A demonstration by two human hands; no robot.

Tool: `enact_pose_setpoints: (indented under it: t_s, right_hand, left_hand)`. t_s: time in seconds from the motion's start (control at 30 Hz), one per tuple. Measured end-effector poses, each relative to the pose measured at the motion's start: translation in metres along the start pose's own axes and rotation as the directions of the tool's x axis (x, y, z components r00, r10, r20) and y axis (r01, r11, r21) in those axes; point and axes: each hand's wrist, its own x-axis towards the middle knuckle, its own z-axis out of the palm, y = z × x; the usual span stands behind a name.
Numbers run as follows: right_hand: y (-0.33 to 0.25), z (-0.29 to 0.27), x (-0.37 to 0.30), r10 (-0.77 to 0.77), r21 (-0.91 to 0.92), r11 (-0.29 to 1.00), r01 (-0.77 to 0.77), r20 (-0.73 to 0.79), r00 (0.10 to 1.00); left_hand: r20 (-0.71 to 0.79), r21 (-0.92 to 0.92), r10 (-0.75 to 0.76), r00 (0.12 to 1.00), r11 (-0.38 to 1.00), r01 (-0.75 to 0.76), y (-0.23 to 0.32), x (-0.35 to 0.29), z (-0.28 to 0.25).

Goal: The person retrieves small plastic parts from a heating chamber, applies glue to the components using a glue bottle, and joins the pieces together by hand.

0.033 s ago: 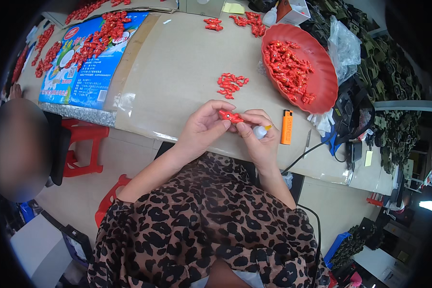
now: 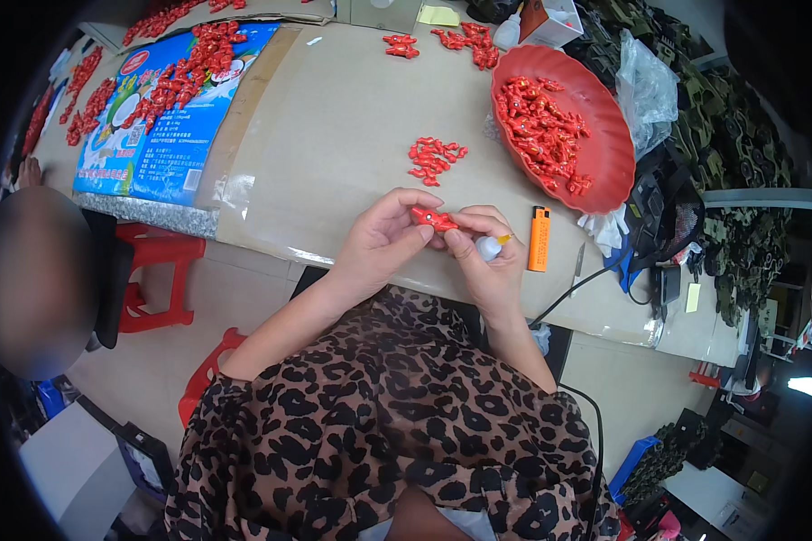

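Just over the table's near edge, my two hands meet at a small glossy red figure with a white and dark spot on it. Thumb and fingers of my left hand pinch its left end. My right hand steadies the right end with thumb and fingertips. Tucked in that same hand is a small white bottle with a yellow tip, partly covered by the fingers. Beyond my hands lies a little group of small red pieces on the table.
A scalloped red bowl of red figures stands at right. Nearer lie an orange lighter and a thin blade. At left, red figures cover part of a blue printed cardboard sheet; another person sits beside it. A black cable crosses the table edge.
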Motion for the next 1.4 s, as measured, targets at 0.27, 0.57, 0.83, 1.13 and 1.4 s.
enact_pose_setpoints:
  t_s: [0.27,0.57,0.83,1.13,1.4]
  right_hand:
    - [0.004,-0.008,-0.004,0.093,-0.014,0.996,-0.093,-0.017,0.996]
    - [0.006,-0.006,-0.005,0.095,-0.032,0.995,-0.097,-0.058,0.994]
    - [0.004,-0.005,-0.003,0.093,-0.025,0.995,-0.094,-0.035,0.995]
    - [0.004,-0.009,-0.006,0.099,0.178,0.982,-0.057,-0.233,0.968]
    - [0.011,-0.007,-0.009,-0.24,0.195,0.926,0.324,-0.358,0.902]
  left_hand:
    - [-0.037,0.034,-0.241,0.97,0.97,0.242,0.004,0.001,0.0]
    - [-0.033,0.013,-0.263,0.964,0.965,0.264,0.004,0.004,0.0]
    - [-0.051,0.08,-0.277,0.96,0.957,0.28,0.006,0.003,0.0]
    - [-0.088,0.041,-0.235,0.968,0.97,0.24,0.007,0.009,0.007]
    - [0.182,0.92,0.235,0.955,0.302,-0.25,-0.002,0.044,0.025]
